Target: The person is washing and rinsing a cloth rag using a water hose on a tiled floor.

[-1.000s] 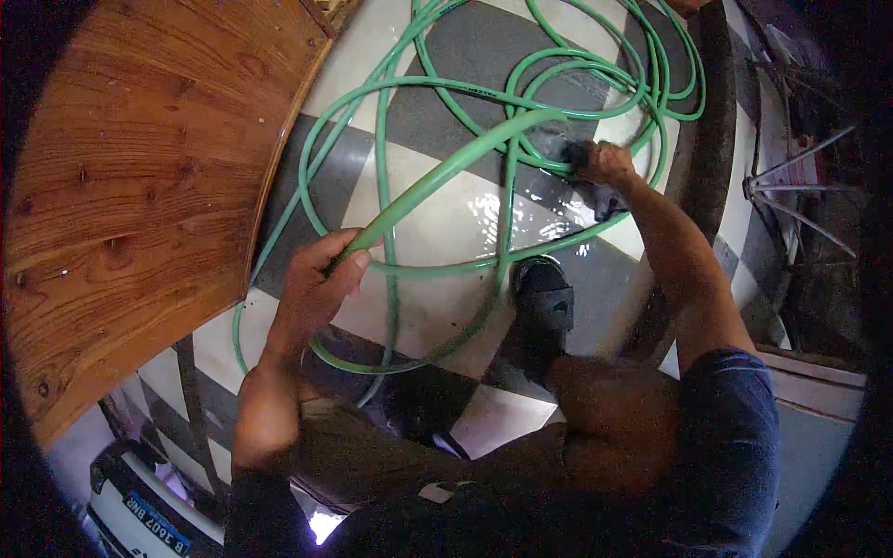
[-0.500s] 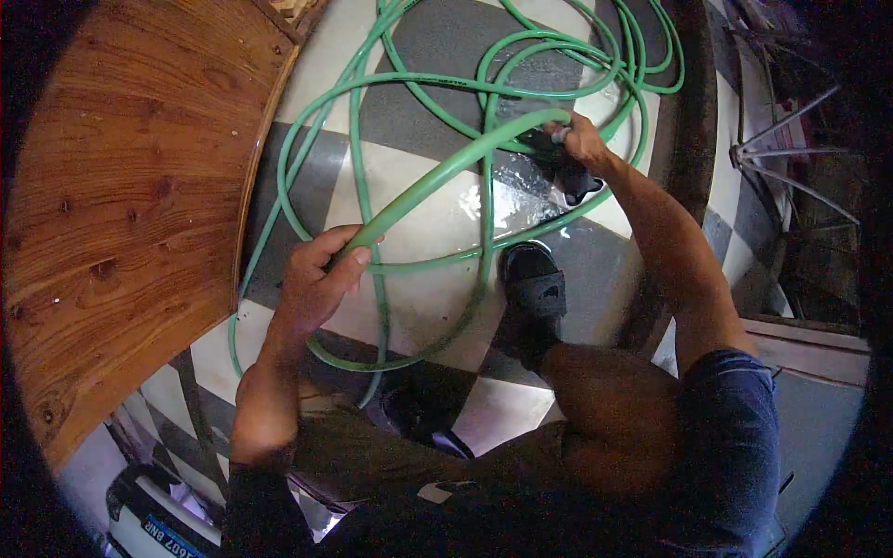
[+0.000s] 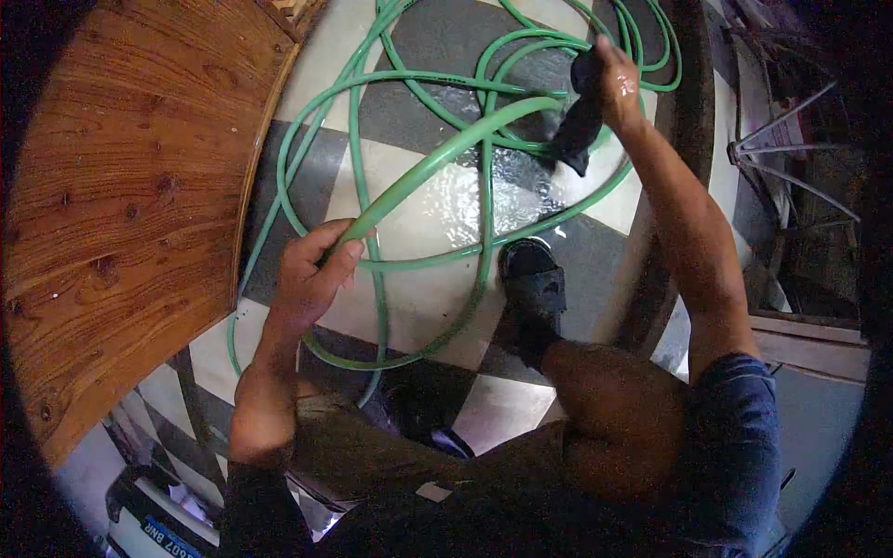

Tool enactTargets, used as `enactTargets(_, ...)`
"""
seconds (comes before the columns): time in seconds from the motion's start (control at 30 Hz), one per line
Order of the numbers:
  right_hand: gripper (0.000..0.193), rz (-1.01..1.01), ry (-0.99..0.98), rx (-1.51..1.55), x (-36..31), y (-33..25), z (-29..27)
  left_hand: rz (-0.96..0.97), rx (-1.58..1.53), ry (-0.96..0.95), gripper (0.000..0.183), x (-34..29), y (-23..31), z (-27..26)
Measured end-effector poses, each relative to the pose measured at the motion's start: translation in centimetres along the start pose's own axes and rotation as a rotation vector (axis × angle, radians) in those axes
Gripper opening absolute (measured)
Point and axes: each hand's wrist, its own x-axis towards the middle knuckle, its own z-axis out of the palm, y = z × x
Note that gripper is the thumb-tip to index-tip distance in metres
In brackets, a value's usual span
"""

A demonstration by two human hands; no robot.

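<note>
A green garden hose (image 3: 437, 163) arches up from my left hand (image 3: 314, 270), whose fingers are wrapped round it. Its free end points down to the right over the wet floor, close to a black cloth (image 3: 581, 126). The cloth hangs from my right hand (image 3: 621, 86), which is closed on its upper part and glistens with water. My right hand is beyond the hose end and apart from it. Under the cloth, water ripples and shines on the tiles. What the right fingers do behind the cloth is partly hidden.
More hose lies in loose loops over the black-and-white tiled floor (image 3: 428, 312). A wooden panel (image 3: 139, 205) stands at the left. My foot in a black slide sandal (image 3: 535, 279) is below the wet patch. Thin metal rods (image 3: 791, 149) spread out at the right, past a dark ledge.
My right hand has moved from the hose's end up and to the right, carrying the black cloth. The hose end now shows uncovered. My left hand has hardly moved.
</note>
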Motion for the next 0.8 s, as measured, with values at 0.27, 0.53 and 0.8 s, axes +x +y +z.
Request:
enactTargets(0.27,0.031,0.243,-0.207,-0.091,-2.3,2.7,-1.9,0.019,0.007,0.038,0.023,-0.5,-0.4,-0.6)
enactTargets(0.53,0.053,0.018,-0.415,-1.156,-3.3,8.3,-5.4,0.021,0.012,0.046,0.024,-1.2,-0.2,-0.8)
enactTargets(0.8,0.065,0.092,-0.467,-1.31,-7.0,13.5,-2.7,0.002,0.004,0.045,0.024,-2.0,-0.5,-0.6)
